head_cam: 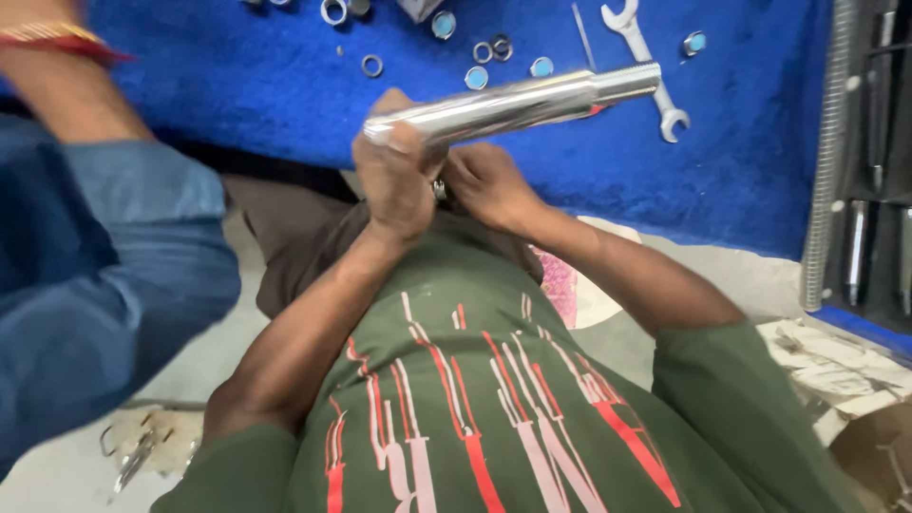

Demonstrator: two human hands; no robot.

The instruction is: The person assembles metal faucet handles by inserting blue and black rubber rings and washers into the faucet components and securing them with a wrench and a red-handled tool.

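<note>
Item: chrome tube (pixel 513 100), polished, lying nearly level and tilted slightly up toward 3 o'clock, with a narrower threaded end at the right. Position: above the blue mat (pixel 237 85), near centre of view, close in front of the person's chest. Left hand (pixel 394 176): fingers wrapped fully round the tube's left end, fist closed tight on it. Right hand (pixel 484 185): just beside the left at 4 o'clock of it, tucked under the tube; fingers curled, but whether they grip the tube or a small metal part at its underside cannot be told. Between the two hands, a small shiny piece (pixel 440 190) shows, kind unclear. On the mat, at 12 o'clock of the tube: several metal rings (pixel 371 65) and small blue-faced discs (pixel 476 77), scattered, well apart from the hands. At 2 o'clock: an open-ended spanner (pixel 649 59), lying flat, partly behind the tube's threaded end. At 9 o'clock of view: another person's arm in a blue sleeve (pixel 104 285), with a red and gold bangle (pixel 52 38) at the wrist. At 3 o'clock: a ribbed metal hose (pixel 825 161), upright along the mat's edge.
</note>
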